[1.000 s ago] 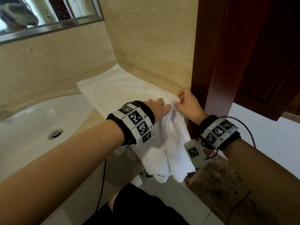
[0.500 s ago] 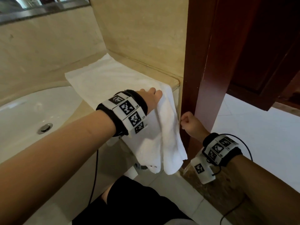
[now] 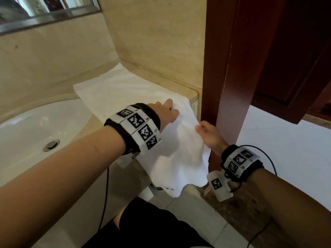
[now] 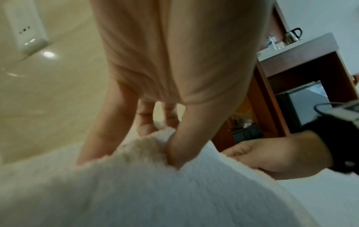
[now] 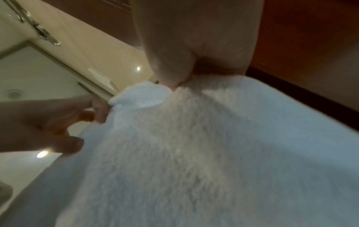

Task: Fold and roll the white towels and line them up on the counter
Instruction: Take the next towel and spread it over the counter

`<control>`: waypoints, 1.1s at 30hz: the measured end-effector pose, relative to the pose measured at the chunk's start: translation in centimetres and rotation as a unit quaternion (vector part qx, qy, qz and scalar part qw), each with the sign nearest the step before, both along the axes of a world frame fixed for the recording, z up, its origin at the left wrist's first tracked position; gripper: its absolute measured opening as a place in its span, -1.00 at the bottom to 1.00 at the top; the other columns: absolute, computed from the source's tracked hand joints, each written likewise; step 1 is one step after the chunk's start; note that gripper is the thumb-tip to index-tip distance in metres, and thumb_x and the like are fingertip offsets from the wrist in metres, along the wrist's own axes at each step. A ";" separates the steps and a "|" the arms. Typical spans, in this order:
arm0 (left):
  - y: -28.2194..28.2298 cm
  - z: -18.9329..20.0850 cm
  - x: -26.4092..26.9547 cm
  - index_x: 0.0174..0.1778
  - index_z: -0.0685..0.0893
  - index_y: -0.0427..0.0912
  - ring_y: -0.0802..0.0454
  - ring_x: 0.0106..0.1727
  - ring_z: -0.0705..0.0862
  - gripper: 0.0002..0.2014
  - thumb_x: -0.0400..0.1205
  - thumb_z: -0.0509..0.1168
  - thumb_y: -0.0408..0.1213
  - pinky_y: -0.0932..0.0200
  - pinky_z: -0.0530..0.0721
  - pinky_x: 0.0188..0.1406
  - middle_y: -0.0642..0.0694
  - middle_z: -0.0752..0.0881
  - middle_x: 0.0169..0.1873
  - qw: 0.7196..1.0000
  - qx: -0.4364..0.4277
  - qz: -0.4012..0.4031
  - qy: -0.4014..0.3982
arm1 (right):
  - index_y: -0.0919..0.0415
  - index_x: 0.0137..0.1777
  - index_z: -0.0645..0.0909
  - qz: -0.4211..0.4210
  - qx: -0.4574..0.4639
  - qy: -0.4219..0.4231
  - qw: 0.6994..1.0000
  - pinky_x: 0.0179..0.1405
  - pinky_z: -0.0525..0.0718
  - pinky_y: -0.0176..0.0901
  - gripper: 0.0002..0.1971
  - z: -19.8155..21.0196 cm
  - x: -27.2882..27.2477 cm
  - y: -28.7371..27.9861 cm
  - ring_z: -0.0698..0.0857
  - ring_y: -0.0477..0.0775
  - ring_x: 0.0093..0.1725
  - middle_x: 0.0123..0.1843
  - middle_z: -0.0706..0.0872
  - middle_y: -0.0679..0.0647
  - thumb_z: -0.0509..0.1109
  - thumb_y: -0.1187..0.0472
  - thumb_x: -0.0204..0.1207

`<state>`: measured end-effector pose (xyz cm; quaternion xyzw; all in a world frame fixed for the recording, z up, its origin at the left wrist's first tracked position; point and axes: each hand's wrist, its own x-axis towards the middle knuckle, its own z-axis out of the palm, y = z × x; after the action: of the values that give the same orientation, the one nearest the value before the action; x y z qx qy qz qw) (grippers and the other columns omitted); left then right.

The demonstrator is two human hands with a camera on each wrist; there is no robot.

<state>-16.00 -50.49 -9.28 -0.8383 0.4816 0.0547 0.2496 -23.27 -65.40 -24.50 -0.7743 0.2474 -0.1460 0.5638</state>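
Note:
A white towel [image 3: 125,92] lies spread on the beige counter [image 3: 193,93], its near end hanging over the front edge. My left hand [image 3: 170,111] is on the towel at the counter's edge; in the left wrist view its thumb and fingers [image 4: 174,147] pinch up a ridge of the towel [image 4: 136,192]. My right hand [image 3: 200,127] pinches the right edge of the hanging part and holds it out sideways. In the right wrist view the thumb [image 5: 170,73] is pressed into the towel [image 5: 194,153], with the left hand [image 5: 58,122] at its far corner.
A white sink basin [image 3: 26,133] with a metal drain [image 3: 52,144] sits left of the towel. A dark wooden door frame [image 3: 223,68] stands just right of my right hand. Walls close off the counter's back and right side; a mirror [image 3: 44,11] hangs above.
My right hand dropped from the counter edge down the towel's hanging side, then came back up holding that edge and spreading it to the right. My left hand stayed at the counter's edge.

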 end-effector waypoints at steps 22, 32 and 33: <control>8.8 2.4 16.0 0.44 0.48 -0.06 -0.02 0.44 0.39 -0.62 0.71 0.09 -0.39 0.18 0.49 0.13 -0.04 0.41 0.45 0.814 -0.296 0.376 0.329 | 0.14 -0.11 0.50 0.103 -0.060 -0.096 0.988 -0.34 0.38 -0.25 -0.91 17.5 15.1 5.9 0.48 -0.01 -0.19 -0.27 0.50 -0.04 0.26 0.35 0.47; 13.2 0.7 22.5 0.58 0.24 0.10 -0.09 0.60 0.20 -0.44 0.67 0.23 -0.23 -0.06 0.37 0.41 0.01 0.22 0.60 0.705 -0.386 0.473 0.361 | 0.23 0.07 0.39 0.124 -0.004 0.119 0.985 -0.40 0.38 -0.21 -0.85 17.0 27.5 7.4 0.48 0.07 -0.20 -0.05 0.48 0.15 0.24 0.25 0.55; 13.4 0.5 23.4 0.55 0.29 0.10 -0.10 0.57 0.27 -0.48 0.66 0.23 -0.25 -0.06 0.41 0.37 -0.04 0.31 0.56 0.681 -0.410 0.484 0.365 | 0.24 0.06 0.39 0.124 -0.006 0.124 0.984 -0.40 0.35 -0.22 -0.86 16.9 28.8 7.6 0.45 0.06 -0.27 -0.08 0.48 0.16 0.23 0.25 0.56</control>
<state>7.38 -37.12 -8.77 -0.8866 0.0361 0.2666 -0.3762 5.56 -57.79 -7.63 -0.8144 0.2169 0.0210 0.5379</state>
